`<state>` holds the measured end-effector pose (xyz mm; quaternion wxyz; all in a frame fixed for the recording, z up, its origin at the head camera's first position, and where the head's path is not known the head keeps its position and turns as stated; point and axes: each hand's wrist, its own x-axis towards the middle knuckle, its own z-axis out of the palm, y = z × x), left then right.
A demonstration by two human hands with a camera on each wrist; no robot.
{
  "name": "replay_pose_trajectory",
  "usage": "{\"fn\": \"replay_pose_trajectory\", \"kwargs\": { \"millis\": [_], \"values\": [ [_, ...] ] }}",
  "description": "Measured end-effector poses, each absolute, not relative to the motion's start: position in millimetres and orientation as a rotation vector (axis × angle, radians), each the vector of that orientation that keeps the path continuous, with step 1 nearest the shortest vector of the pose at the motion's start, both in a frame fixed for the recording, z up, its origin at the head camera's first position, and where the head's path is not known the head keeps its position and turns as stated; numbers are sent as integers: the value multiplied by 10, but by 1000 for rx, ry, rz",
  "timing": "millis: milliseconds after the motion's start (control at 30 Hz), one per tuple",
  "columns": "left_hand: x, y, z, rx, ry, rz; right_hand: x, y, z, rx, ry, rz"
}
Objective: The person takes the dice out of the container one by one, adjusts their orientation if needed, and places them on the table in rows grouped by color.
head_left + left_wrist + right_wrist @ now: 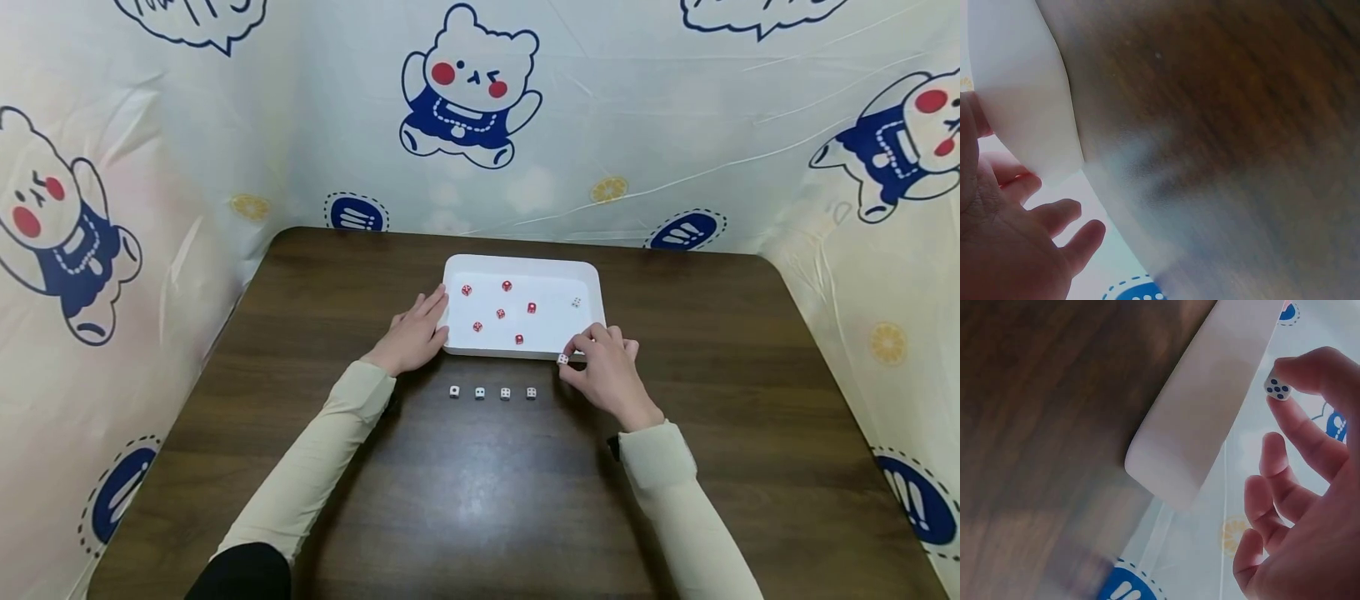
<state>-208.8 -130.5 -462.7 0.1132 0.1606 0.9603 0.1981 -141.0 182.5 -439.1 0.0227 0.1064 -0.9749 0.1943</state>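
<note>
The white tray (495, 353) sits on the far half of the brown counter (465, 517), its long back rim near the counter's far edge, where a printed sheet (570, 125) rises like a wall. More sheet stands along the left and right edges. The left hand (411, 340) lies against the tray's left end, fingers mostly straight and spread apart, touching the end wall and gripping nothing. The right hand (609, 371) pinches the held die (562, 359) between thumb and index finger, the gap just as narrow as the cube; its other fingers curl loosely. In the head view this die overlaps the tray's near rim, toward the right corner; the right wrist view shows a face with 5 dark pips.

Within the raised rim, 6 red dice (500, 313) are scattered over the left and middle, with room between them, and 1 white die (576, 302) lies near the right end; the right hand hides the near right corner. In front of the tray, well back from its wall, 4 white dice (506, 393) form a straight, evenly gapped row. Open wood runs from that row toward the viewer between the 2 sleeves, and broad strips flank both hands.
</note>
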Motion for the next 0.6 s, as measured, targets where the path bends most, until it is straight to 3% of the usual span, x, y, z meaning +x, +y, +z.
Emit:
{"fn": "replay_pose_trajectory", "kwargs": {
  "millis": [600],
  "values": [
    [-2102, -1301, -4644, 482, 2822, 570, -1173, 1809, -4507, 386, -3067, 584]
  ]
}}
